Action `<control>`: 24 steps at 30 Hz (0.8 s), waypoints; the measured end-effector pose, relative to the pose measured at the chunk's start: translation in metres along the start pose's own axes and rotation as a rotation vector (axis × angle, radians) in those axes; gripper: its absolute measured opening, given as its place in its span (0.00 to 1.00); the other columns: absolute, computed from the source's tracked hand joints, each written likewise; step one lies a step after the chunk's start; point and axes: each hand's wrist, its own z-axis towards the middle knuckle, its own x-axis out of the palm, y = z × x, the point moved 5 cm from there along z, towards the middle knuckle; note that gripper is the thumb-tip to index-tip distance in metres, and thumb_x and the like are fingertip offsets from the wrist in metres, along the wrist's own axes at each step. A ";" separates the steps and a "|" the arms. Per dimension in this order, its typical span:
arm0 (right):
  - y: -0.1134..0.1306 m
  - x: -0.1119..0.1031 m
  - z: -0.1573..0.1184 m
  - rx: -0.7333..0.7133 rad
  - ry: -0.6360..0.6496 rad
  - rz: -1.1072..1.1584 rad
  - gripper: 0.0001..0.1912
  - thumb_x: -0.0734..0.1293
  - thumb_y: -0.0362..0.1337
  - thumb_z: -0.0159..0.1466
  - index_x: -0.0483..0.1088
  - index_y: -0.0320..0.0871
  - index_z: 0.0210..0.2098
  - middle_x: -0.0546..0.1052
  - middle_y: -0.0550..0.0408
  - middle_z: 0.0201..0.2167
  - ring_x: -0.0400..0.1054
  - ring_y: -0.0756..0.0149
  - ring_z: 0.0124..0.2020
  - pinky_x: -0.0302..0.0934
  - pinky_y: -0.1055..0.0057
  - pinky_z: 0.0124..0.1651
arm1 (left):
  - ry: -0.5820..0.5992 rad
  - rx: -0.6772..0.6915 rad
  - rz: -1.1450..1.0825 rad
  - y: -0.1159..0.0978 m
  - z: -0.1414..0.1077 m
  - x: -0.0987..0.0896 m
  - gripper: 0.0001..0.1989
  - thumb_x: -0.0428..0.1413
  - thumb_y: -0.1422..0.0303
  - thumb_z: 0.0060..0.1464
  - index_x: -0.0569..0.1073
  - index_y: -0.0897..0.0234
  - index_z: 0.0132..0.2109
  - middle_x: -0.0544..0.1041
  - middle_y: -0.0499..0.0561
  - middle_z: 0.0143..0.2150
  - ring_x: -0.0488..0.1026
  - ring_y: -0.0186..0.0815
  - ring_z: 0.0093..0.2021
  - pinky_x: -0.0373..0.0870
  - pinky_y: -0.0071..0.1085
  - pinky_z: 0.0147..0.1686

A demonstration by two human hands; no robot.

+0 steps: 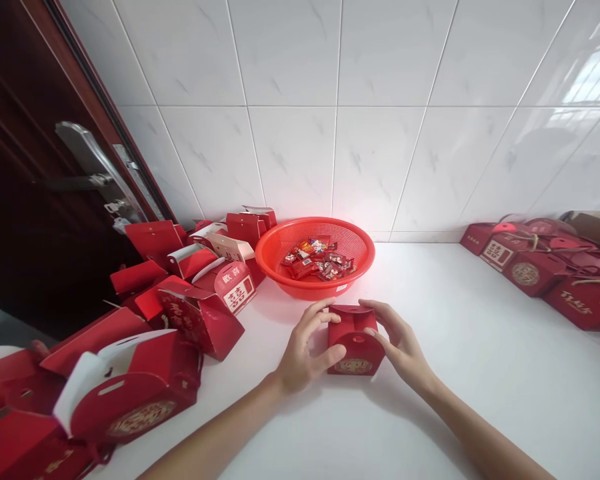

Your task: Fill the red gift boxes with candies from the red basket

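A small red gift box with a gold round emblem stands upright on the white table, its top flaps folded inward. My left hand is at the box's left side, fingers at its upper back edge and thumb against the front. On the right side, my right hand touches the box, with fingers at the back top corner and thumb on the front flap. Both hands hold the box between them. Just behind it sits a red mesh basket with wrapped sweets inside.
Several open red boxes crowd the left side of the white table. More red boxes, some with cord handles, stand in rows at the right. A tiled wall rises behind, and a dark door is at the left.
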 end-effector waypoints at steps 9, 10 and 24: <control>0.002 -0.002 -0.006 0.067 0.008 0.028 0.19 0.61 0.52 0.71 0.72 0.53 0.55 0.75 0.51 0.59 0.68 0.54 0.61 0.67 0.59 0.60 | -0.081 0.011 0.035 0.002 -0.003 0.002 0.17 0.62 0.60 0.57 0.69 0.58 0.50 0.70 0.56 0.60 0.68 0.46 0.62 0.64 0.44 0.61; 0.002 -0.003 -0.007 0.066 0.010 0.030 0.18 0.61 0.52 0.72 0.72 0.53 0.55 0.75 0.52 0.59 0.68 0.54 0.61 0.67 0.59 0.60 | -0.087 0.016 0.035 0.002 -0.003 0.001 0.18 0.62 0.61 0.57 0.68 0.57 0.52 0.71 0.56 0.60 0.68 0.45 0.61 0.65 0.44 0.61; 0.000 -0.003 -0.007 0.012 0.027 -0.143 0.19 0.62 0.49 0.71 0.68 0.50 0.58 0.73 0.48 0.62 0.66 0.52 0.64 0.64 0.54 0.64 | -0.036 0.035 0.220 -0.005 -0.005 0.004 0.16 0.57 0.61 0.60 0.75 0.60 0.53 0.67 0.59 0.64 0.68 0.48 0.62 0.67 0.46 0.61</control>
